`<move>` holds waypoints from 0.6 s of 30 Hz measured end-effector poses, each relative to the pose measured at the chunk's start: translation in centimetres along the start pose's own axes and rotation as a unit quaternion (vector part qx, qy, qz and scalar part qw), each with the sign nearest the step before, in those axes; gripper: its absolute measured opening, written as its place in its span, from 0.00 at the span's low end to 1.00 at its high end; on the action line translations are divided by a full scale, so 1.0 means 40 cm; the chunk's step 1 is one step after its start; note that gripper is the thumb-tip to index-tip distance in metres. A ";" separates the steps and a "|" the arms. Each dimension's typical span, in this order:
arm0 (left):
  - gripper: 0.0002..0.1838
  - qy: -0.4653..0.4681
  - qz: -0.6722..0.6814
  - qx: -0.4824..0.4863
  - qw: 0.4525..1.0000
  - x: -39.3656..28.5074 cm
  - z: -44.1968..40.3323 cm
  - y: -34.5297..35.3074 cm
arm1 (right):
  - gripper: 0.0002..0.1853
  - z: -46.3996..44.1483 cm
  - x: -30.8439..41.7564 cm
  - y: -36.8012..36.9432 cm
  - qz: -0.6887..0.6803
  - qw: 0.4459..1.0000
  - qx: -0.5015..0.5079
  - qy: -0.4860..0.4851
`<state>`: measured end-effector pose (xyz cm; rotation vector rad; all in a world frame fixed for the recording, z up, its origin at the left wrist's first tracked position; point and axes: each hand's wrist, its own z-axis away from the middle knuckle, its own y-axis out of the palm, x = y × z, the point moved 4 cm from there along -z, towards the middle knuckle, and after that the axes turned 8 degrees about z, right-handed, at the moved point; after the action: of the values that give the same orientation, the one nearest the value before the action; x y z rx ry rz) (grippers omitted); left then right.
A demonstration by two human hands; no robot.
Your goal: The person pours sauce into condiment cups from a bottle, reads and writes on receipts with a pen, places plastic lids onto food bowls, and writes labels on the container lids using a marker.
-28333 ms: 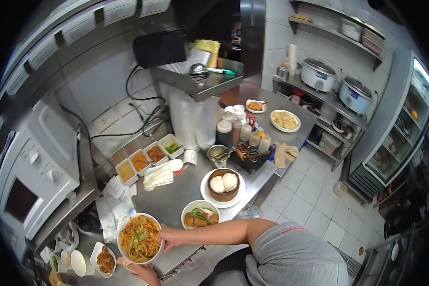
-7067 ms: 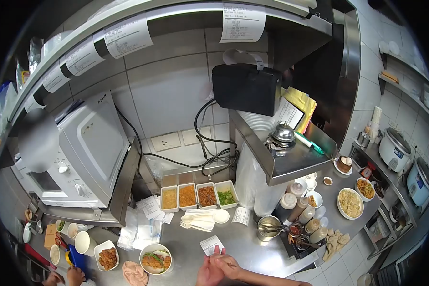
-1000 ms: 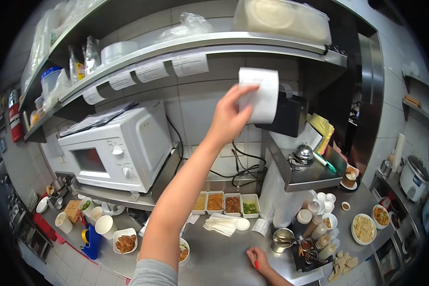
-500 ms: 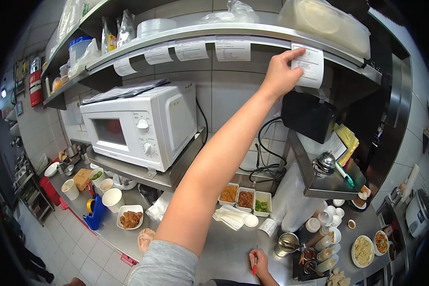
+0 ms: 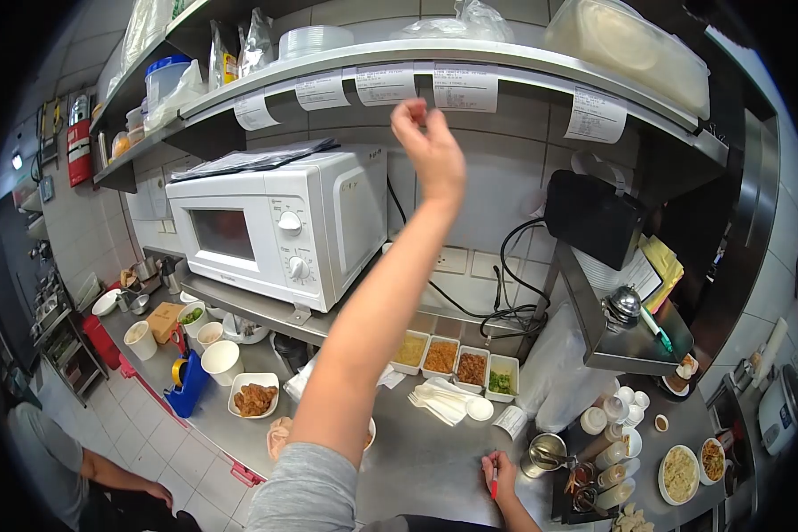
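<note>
My left hand point(image 5: 430, 151) is raised in front of the shelf, its fingers curved and apart with nothing in them. The fingertips are just below two printed order slips, one on the left point(image 5: 385, 84) and a wider one on the right point(image 5: 465, 87). Whether they touch the paper I cannot tell. Another order slip point(image 5: 597, 115) hangs from the rail farther right. Low down, my right hand point(image 5: 503, 474) grips a red pen point(image 5: 495, 485) above the steel counter point(image 5: 417, 452), beside a metal pot point(image 5: 545, 455).
A white microwave point(image 5: 275, 226) stands below the shelf point(image 5: 328, 66). A black printer-like box point(image 5: 592, 217) sits above a bell point(image 5: 625, 303). Food tubs point(image 5: 472, 368), bottles point(image 5: 612, 454) and bowls point(image 5: 680, 474) line the counter. Another person point(image 5: 53, 461) is at lower left.
My left hand has let go of the right-hand slip, which now hangs from the rail, and has moved left. The view has shifted slightly. Another person has come into view at lower left.
</note>
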<state>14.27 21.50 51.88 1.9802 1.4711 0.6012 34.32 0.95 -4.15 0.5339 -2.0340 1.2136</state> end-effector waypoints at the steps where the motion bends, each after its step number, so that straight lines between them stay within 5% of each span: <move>1: 0.11 -0.033 0.016 0.067 0.997 0.000 -0.038 0.004 | 0.07 -0.001 0.003 0.000 -0.027 1.000 -0.011 -0.005; 6: 0.15 -0.141 -0.003 0.316 0.938 -0.048 -0.108 0.030 | 0.10 0.004 0.038 -0.015 -0.081 0.996 -0.035 -0.030; 9: 0.17 -0.233 0.037 0.357 0.904 -0.086 -0.011 -0.016 | 0.12 0.011 -0.011 0.002 -0.146 0.989 -0.010 -0.002; 11: 0.18 -0.259 0.016 0.404 0.877 -0.147 0.129 -0.109 | 0.12 0.008 -0.007 0.006 -0.182 0.983 0.004 0.027; 12: 0.19 -0.408 0.027 0.395 0.823 -0.184 0.230 -0.167 | 0.13 0.013 0.001 0.005 -0.199 0.979 0.009 0.045; 14: 0.26 -0.402 -0.023 0.451 0.796 -0.191 0.506 -0.338 | 0.17 0.014 -0.020 0.009 -0.296 0.951 0.034 0.081; 15: 0.28 -0.506 -0.043 0.460 0.728 -0.206 0.643 -0.436 | 0.21 0.021 -0.005 -0.007 -0.327 0.937 0.041 0.116; 17: 0.29 -0.598 -0.150 0.446 0.649 -0.271 0.831 -0.622 | 0.23 0.033 -0.025 -0.001 -0.351 0.923 0.022 0.156; 18: 0.29 -0.694 -0.119 0.337 0.625 -0.281 0.952 -0.740 | 0.24 0.040 -0.027 -0.005 -0.360 0.915 0.004 0.179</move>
<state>15.98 9.69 3.83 1.7050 0.7912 -1.5490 34.61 -0.55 -5.33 0.8909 -1.3293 0.7856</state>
